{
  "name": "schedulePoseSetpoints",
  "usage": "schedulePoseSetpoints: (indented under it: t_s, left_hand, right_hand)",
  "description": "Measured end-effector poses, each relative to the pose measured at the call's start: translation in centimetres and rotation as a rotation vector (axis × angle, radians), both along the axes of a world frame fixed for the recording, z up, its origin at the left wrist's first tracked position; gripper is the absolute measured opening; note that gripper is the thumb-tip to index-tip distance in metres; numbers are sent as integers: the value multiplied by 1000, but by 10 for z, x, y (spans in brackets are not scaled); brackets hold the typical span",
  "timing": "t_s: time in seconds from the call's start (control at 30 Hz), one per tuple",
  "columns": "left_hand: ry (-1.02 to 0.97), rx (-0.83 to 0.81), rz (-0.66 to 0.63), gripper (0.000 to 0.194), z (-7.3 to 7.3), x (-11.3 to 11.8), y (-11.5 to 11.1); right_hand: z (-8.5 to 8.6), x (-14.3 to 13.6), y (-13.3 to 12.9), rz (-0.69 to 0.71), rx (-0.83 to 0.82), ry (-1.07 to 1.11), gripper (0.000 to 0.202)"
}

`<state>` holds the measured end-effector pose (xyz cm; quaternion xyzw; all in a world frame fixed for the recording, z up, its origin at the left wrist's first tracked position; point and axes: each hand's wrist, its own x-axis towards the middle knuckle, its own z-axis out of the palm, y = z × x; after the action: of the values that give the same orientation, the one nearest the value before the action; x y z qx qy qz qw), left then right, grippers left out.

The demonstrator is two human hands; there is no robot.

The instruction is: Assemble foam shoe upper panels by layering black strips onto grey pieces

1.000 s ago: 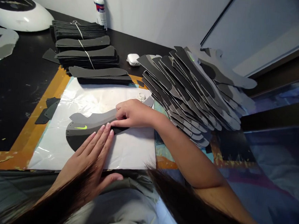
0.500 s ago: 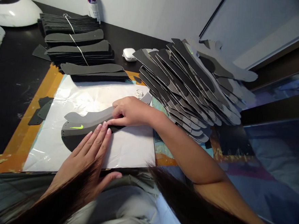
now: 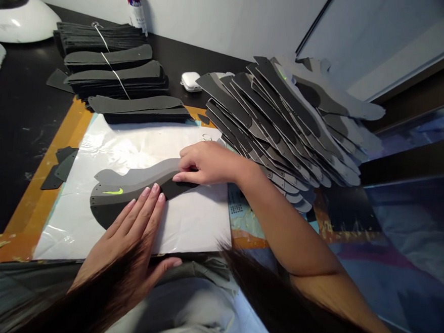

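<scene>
A long curved grey piece (image 3: 137, 178) with a yellow-green swoosh lies on white paper (image 3: 198, 231). Along its near edge runs a dark grey strip (image 3: 102, 212). My left hand (image 3: 136, 221) rests on the dark strip, fingers stretched out and flat, thumb apart. Farther right on the same pieces is my right hand (image 3: 203, 162), its fingers curled and the thumb laid along the dark strip. Whether anything is between its fingers is hidden. It covers the right end of the pieces.
Stacked dark strips (image 3: 135, 107) lie behind the paper on the left. A large fanned pile of grey pieces (image 3: 278, 125) is at right. A white case (image 3: 191, 81), bottle (image 3: 134, 5) and dark scraps (image 3: 60, 168) are also there.
My right hand has slid right along the pieces, uncovering more of the dark strip between the hands. My left hand has stayed almost in place.
</scene>
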<state>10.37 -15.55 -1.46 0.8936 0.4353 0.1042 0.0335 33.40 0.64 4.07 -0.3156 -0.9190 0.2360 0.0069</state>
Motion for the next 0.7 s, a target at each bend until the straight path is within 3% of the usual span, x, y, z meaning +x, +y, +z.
schedulePoseSetpoints:
  t_s: [0.13, 0.3, 0.7]
  left_hand:
    - [6, 12, -4, 103, -2, 1, 1]
    - [-18, 155, -21, 98, -8, 3, 2]
    - [-26, 161, -14, 100, -9, 5, 0]
  right_hand:
    - [-1, 1, 3, 3, -33, -4, 45]
    - [-1, 0, 4, 27, -55, -22, 44]
    - [3, -2, -1, -6, -38, -44, 43]
